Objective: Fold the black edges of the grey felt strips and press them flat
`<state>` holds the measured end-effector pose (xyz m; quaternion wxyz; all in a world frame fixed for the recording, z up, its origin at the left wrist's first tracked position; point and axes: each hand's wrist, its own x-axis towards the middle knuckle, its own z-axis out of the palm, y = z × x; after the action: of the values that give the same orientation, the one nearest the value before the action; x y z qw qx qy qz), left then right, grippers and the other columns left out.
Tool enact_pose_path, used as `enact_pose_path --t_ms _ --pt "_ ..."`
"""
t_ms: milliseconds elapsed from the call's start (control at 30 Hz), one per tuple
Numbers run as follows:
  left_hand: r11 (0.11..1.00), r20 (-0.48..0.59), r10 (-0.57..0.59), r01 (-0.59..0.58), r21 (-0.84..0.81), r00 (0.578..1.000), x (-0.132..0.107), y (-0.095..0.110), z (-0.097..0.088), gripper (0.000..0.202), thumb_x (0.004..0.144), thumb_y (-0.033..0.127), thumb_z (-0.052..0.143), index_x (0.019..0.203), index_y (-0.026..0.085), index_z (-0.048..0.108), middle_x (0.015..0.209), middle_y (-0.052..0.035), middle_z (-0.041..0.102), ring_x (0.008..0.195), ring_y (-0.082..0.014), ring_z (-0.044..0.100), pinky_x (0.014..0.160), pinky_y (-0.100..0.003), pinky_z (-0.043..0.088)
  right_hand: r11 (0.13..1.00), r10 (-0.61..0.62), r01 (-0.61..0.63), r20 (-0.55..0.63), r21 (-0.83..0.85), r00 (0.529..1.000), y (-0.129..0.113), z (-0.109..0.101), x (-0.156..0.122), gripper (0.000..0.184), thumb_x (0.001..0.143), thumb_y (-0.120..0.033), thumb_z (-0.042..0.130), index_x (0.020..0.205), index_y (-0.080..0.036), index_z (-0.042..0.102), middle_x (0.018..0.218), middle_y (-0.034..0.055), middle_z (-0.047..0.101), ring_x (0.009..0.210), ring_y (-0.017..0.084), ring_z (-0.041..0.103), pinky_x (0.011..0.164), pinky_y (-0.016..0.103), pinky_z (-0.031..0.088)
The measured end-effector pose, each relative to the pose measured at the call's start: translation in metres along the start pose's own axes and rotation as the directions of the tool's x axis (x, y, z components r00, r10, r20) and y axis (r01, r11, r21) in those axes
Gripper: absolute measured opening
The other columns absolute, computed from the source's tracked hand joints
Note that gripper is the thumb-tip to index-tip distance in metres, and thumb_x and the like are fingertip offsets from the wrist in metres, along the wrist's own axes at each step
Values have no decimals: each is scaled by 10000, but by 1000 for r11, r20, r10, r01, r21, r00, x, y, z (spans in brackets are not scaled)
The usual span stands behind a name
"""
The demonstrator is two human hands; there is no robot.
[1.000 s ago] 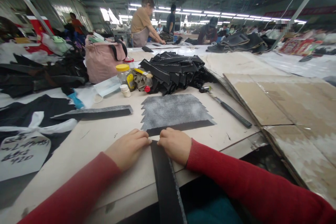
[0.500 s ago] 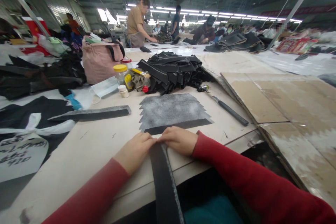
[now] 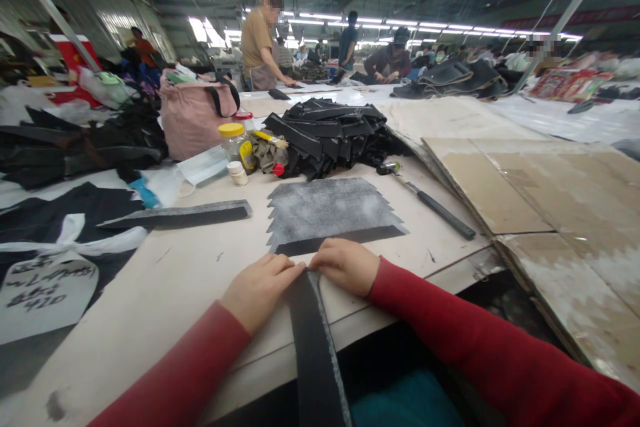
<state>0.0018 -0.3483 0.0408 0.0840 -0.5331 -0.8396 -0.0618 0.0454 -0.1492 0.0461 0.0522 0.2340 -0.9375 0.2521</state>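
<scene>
We're working at the near edge of the table (image 3: 165,307), both hands on the far end of one black strip (image 3: 315,347). Left hand (image 3: 263,285): fingers are pinching in narrow at the strip's end, thumb alongside. Right hand (image 3: 347,267): fingers are bunching just beside the left ones, closing on the same end from the other side; we're not seeing the grip under the fingertips. The strip itself is running from that pinch across the table's near edge and down towards us, with a rough grey line along its right side. Just beyond the hands, a grey stepped stack (image 3: 335,207) is lying flat, its black front border facing us. To its left a lone strip (image 3: 180,215) is lying roughly parallel to that border; to its right a black-handled tool (image 3: 444,213) is pointing diagonally at the near edge. Farther in, a heap of black strips (image 3: 330,133) is sitting beside a yellow-lidded jar (image 3: 233,141), with a small white bottle (image 3: 237,173) standing just in front of the jar. Cardboard (image 3: 500,193) is covering the right side; a tied black bundle (image 3: 95,203) is lying at the left with a handwritten tag (image 3: 50,290) on it.
</scene>
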Motion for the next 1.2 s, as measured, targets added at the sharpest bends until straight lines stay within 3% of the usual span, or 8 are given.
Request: enact_pose_path --t_ms 167,367,567,667,800,967,1067,1200 --pt "997 28 51 -53 62 998 0 -2 1 331 816 100 371 1112 172 502 935 -68 561 822 -184 498 732 -319 460 980 -67 79 68 -185 995 -2 -2 -1 211 780 -143 443 888 -181 621 834 41 554 751 131 472 659 236 373" --pt "988 113 93 -105 114 989 0 -2 -2 376 814 89 364 1165 193 454 952 -78 542 844 -189 494 730 -328 463 910 -55 125 183 -395 982 -18 -4 -4 176 818 -161 415 841 -152 589 794 53 527 734 156 422 552 250 346" --pt "994 221 82 -97 57 972 9 0 -17 327 816 105 369 1099 200 500 901 -69 535 791 -186 492 701 -329 452 946 -9 66 176 -318 984 -17 -9 -8 214 803 -148 418 909 -177 601 862 52 546 786 160 443 652 264 377" --pt "997 249 44 -57 46 967 12 2 -22 311 811 100 370 1058 218 519 861 -56 523 770 -179 492 695 -320 442 980 34 -6 134 -200 990 -7 -17 -10 257 811 -188 411 1000 -167 584 918 61 559 806 148 479 741 267 377" --pt "997 281 -24 4 72 959 8 3 -25 300 798 96 377 1034 216 520 845 -54 514 740 -173 496 671 -308 430 978 116 -94 111 -189 987 2 -38 -12 305 813 -255 424 1040 -107 565 929 94 575 840 164 514 764 273 380" --pt "990 341 -120 86 114 932 -3 10 -30 227 827 155 338 898 182 552 803 -58 534 706 -174 511 631 -292 412 939 141 -74 180 -336 974 4 -81 -7 273 804 -270 437 977 -142 606 920 85 586 857 182 526 755 276 374" --pt "978 349 -208 203 51 914 -6 13 -32 246 849 222 308 800 170 544 762 -50 553 677 -161 523 613 -269 396 875 165 -71 157 -479 974 -4 -103 -1 267 802 -270 436 959 -141 611 907 89 583 844 190 525 755 288 363" --pt "924 291 -332 372 -93 897 -4 9 -28 270 840 306 323 702 188 522 653 -6 551 609 -135 514 568 -234 364 839 123 -11 170 -543 978 -24 -97 6 255 805 -287 433 878 -132 623 866 95 578 823 195 515 744 301 354"
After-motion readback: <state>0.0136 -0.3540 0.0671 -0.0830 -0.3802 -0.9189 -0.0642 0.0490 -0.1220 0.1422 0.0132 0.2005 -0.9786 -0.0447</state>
